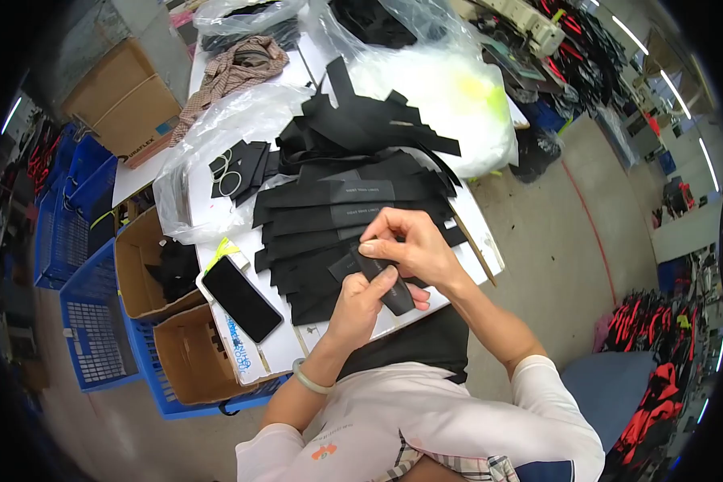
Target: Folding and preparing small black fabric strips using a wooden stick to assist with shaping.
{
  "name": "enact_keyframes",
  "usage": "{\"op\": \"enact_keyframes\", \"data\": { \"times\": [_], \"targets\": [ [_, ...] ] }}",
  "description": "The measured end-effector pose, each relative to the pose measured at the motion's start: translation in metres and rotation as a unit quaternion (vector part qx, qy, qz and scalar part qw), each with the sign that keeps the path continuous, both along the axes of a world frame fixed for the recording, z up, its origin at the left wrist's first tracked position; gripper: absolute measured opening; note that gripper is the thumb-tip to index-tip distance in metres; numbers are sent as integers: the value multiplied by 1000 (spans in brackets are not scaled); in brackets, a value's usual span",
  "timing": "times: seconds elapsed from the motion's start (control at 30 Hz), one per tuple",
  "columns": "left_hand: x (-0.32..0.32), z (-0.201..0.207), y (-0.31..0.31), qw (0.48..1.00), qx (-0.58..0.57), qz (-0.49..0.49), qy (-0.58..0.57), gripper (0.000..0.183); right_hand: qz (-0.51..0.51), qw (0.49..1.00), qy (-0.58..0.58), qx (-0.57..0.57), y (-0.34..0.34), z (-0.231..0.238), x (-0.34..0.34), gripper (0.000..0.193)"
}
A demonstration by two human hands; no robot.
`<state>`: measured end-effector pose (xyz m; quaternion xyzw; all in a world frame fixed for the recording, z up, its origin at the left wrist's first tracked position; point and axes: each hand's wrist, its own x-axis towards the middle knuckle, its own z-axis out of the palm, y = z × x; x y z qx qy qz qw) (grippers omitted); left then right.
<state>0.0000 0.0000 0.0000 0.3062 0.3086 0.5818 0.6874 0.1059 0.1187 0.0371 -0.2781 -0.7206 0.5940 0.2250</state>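
Above one white table [275,355], one left hand [357,307], one right hand [418,247], each pinching one shared black strip [398,300]

Black strip [398,300], flat and narrow, faint pale print along its face (too small to read clearly), slanting from upper left to lower right, upper end pinched, middle gripped, lower end showing, held up over the table's near side.

The phone [242,299] lies on the table [275,354], left of strips [297,218].
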Motion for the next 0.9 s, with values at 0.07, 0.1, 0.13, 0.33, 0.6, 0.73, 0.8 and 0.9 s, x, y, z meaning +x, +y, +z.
{"op": "enact_keyframes", "data": {
  "times": [0.07, 0.1, 0.13, 0.33, 0.6, 0.73, 0.8, 0.9],
  "targets": [
    [-7, 1, 2, 997, -63, 7, -47, 42, -24, 996, 81, -26, 21, 10, -32, 19],
    [-16, 6, 4, 997, -57, 19, -47, 42, -77, 992, 103, 19, 49, 17, -57, 20],
    [-19, 6, 3, 997, -70, 16, -42, 42, -138, 983, 100, 71, 82, 17, -76, 25],
    [-35, -1, -16, 995, -73, 67, -11, 32, -355, 900, 4, 253, 203, -25, -180, 40],
    [-72, 4, -26, 973, 12, 229, 10, 21, -200, 905, 343, 152, 177, 128, -128, 11],
    [-70, 23, -14, 962, 70, 262, 3, 20, -9, 958, 177, 226, 120, 203, -24, 18],
    [-59, 41, -8, 965, 107, 237, 13, 25, 35, 910, 40, 412, 77, 204, 18, 19],
    [-30, 53, -8, 984, 112, 128, 46, 28, 218, 936, -149, 232, 22, 171, 52, 16]
  ]
}}
